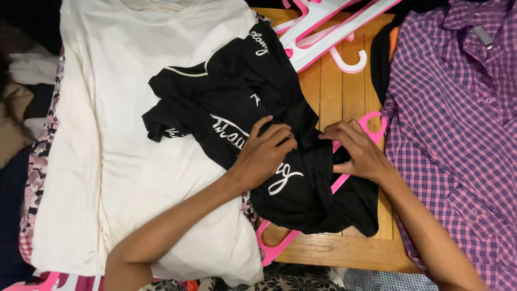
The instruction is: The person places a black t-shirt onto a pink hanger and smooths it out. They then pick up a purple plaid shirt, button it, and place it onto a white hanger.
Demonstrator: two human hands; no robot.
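Head view — step in hand: both hands are working a black garment (258, 134) with white script lettering over a pink hanger (301, 215); judged from the bunched cloth, the hanger is being fitted into or drawn out of it, and which of the two cannot be told.
Head view — garment position: the black garment is lying at the scene's centre, its left part overlapping a cream shirt (134, 108), its right part covering the wooden bench (344, 97).
Head view — hanger position: the pink hanger is running diagonally under the black cloth; one end is showing at the near edge of the bench, the hook (374, 121) is showing beside the right hand's knuckles.
Head view — left hand (264, 153): it is pressing palm-down on the lettering, fingers curled and pinching a fold of cloth.
Head view — right hand (358, 151): it is closing on the black cloth and the hanger shoulder together, fingers bent and pointing left.
Head view — arm pose: both forearms are entering from the near edge and converging on the garment.
Head view — next move requirement: judged, one hand needs to be steadying the hanger while the other is shifting the neck opening along it.
Head view — surroundings: spare pink and white hangers (323, 32) are lying at the far side; a purple checked shirt (458, 134) is lying to the right.
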